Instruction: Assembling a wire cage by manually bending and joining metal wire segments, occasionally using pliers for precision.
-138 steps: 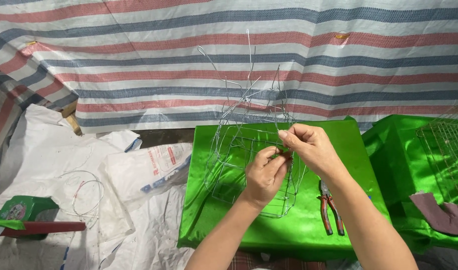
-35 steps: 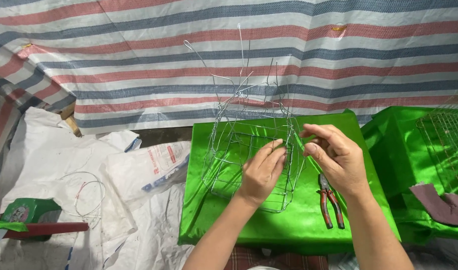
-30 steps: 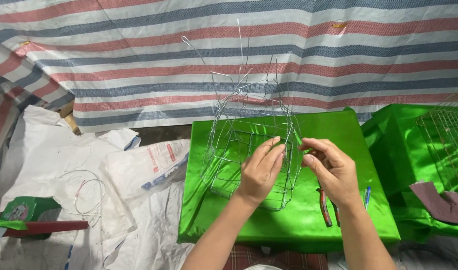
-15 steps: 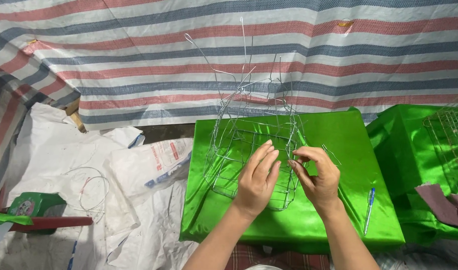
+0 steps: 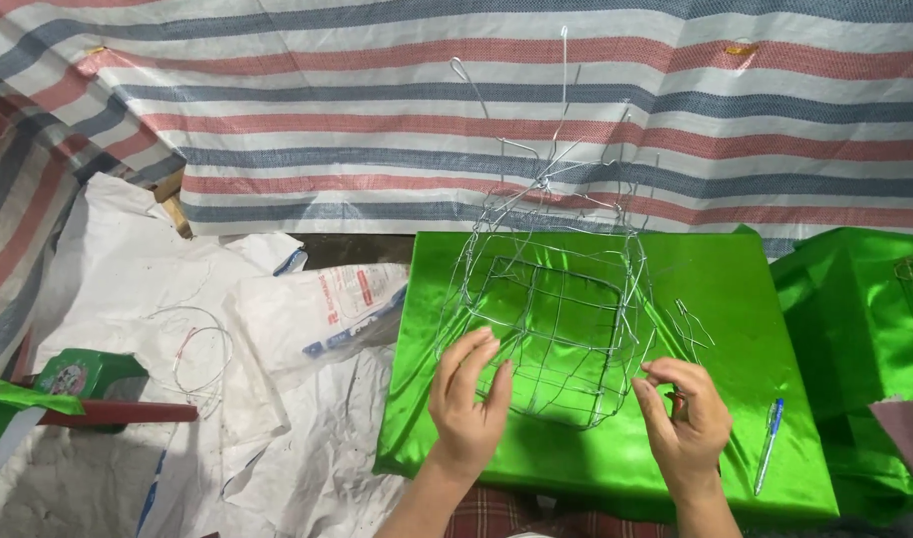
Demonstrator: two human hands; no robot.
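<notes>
Wire cage frame is set upright on the green satin sheet, loose wire ends pointing up. Left hand, fingers spread, is laid against its near-left side and is nearer. Right hand, fingers curled, is held just right; pinch cannot be told.

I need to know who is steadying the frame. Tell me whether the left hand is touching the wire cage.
Touching. The head view shows the left hand with its fingertips laid against the near wires of the wire cage, with no gap visible between them.
</notes>
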